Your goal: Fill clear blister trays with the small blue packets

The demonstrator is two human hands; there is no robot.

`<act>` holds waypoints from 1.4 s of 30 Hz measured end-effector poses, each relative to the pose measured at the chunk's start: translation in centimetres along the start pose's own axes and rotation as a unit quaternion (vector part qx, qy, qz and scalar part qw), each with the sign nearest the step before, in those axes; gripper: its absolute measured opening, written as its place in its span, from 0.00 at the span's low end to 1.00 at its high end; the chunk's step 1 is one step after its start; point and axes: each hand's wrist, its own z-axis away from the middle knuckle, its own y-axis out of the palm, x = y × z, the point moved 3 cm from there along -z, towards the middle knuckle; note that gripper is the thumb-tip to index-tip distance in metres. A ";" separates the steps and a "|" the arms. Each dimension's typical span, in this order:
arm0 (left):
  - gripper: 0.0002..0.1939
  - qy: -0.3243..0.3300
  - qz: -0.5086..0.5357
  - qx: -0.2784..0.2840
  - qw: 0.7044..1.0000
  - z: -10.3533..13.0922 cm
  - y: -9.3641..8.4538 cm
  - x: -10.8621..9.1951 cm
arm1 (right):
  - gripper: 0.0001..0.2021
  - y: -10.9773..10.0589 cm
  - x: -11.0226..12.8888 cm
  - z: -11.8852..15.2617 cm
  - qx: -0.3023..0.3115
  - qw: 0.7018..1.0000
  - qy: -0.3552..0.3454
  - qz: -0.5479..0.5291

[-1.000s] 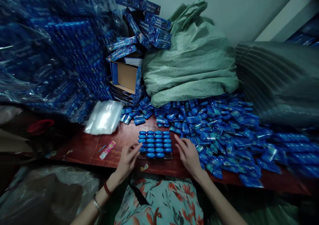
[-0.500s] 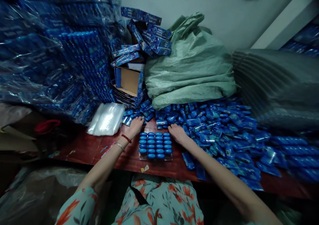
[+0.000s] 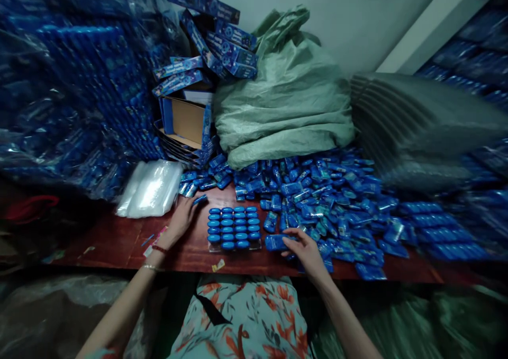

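Moved apart | left hand (image 3: 182, 214) holding blue packet (image 3: 200, 199) | right hand (image 3: 307, 248) holding another packet (image 3: 275, 242)

L hand (image 3: 183, 217) has a small blue pack (image 3: 200, 199), R hand (image 3: 304, 249) on another pack (image 3: 278, 242); blue rows (image 3: 233, 226) btwn them on red table (image 3: 180, 248).

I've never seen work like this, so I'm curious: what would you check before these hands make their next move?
1. Left hand has a small blue pack at its fingertips: ok.
2. Right hand has its fingers on a blue packet: ok.
3. Blue pieces between the hands lie in neat rows: ok.
4. Their nearest row is as wide as those behind: not ok, both ends lack a piece.
5. Loose packets are in order: not ok, they lie jumbled.
6. Every loose packet is sealed: cannot tell, too small.
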 end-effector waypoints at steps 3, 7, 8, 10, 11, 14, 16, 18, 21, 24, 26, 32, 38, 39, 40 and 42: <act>0.21 -0.137 0.098 -0.077 0.983 2.9 -1.7 -0.3 | 0.23 0.7 -1.8 0.0 -0.017 1.000 0.009 0.007; 0.27 -0.305 0.270 -0.090 0.909 8.4 -3.6 -1.6 | 0.23 0.7 -3.2 0.1 0.027 0.996 0.004 0.088; 0.28 -0.332 0.304 -0.088 0.889 9.5 -3.9 -2.0 | 0.23 0.8 -3.3 0.2 0.035 0.992 -0.017 0.123; 0.29 -0.371 0.339 -0.084 0.860 11.2 -4.3 -2.9 | 0.23 1.1 -3.5 0.5 0.038 0.972 -0.083 0.217; 0.30 -0.383 0.345 -0.078 0.853 11.7 -4.4 -3.2 | 0.23 1.5 -3.5 0.7 0.031 0.953 -0.126 0.274; 0.29 -0.393 0.345 -0.046 0.851 12.3 -4.5 -4.0 | 0.18 3.1 -3.3 1.5 -0.002 0.860 -0.254 0.442; 0.28 -0.375 0.332 -0.032 0.865 12.5 -4.4 -4.6 | 0.17 4.2 -3.3 1.9 -0.022 0.797 -0.313 0.516; 0.25 -0.345 0.304 -0.022 0.888 12.6 -4.2 -5.3 | 0.16 4.6 -3.2 2.2 -0.036 0.758 -0.344 0.552; 0.17 -0.268 0.224 -0.009 0.937 13.0 -3.6 -6.8 | 0.16 4.4 -3.3 2.5 -0.020 0.735 -0.375 0.565; 0.12 -0.149 0.127 0.005 0.981 13.4 -2.6 -8.6 | 0.17 4.1 -4.1 2.8 0.057 0.710 -0.411 0.569; 0.14 -0.068 0.052 0.023 0.996 13.3 -1.8 -9.3 | 0.17 4.0 -4.6 2.8 0.088 0.688 -0.426 0.580; 0.22 0.075 -0.143 0.123 0.979 11.5 -0.2 -9.4 | 0.20 3.8 -4.8 1.3 0.135 0.639 -0.425 0.627; 0.21 0.106 -0.190 0.223 0.950 9.2 -0.3 -10.6 | 0.16 2.1 -2.1 0.9 0.044 0.848 -0.361 0.385; 0.20 0.106 -0.193 0.232 0.948 9.0 -0.3 -10.7 | 0.16 1.9 -1.9 1.0 -0.015 0.891 -0.314 0.326; 0.20 0.107 -0.194 0.236 0.946 8.8 -0.2 -10.8 | 0.16 1.8 -1.9 1.0 -0.063 0.924 -0.262 0.273; 0.19 0.109 -0.190 0.237 0.946 8.7 -0.1 -10.9 | 0.18 2.4 -2.4 1.2 -0.109 0.962 -0.163 0.192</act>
